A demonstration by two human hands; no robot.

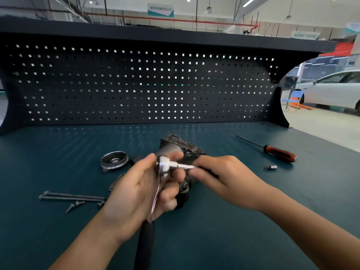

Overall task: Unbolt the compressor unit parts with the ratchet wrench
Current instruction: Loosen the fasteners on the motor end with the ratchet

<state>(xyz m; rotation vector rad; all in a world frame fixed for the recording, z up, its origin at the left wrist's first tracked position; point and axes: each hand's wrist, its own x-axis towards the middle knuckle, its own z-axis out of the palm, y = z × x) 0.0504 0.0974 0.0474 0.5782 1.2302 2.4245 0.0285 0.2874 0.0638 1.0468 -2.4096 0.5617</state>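
Got the left hand (pixel 134 191) curled round the ratchet wrench (pixel 162 166) just under its head, black grip hanging down toward the camera, and the right hand (pixel 224 176) pinching the silver bit (pixel 185 166) sticking sideways out of that head with thumb and fingertips. Sitting right behind both hands on the teal bench (pixel 58 152): the compressor unit (pixel 175 143), partly hidden, dark finned body at the back. Off to the left, a round metal cover (pixel 114 161), two long bolts (pixel 72 196) and a few loose screws (pixel 75 206); off to the right, a red-and-black screwdriver (pixel 278 152) plus a small socket (pixel 271 167).
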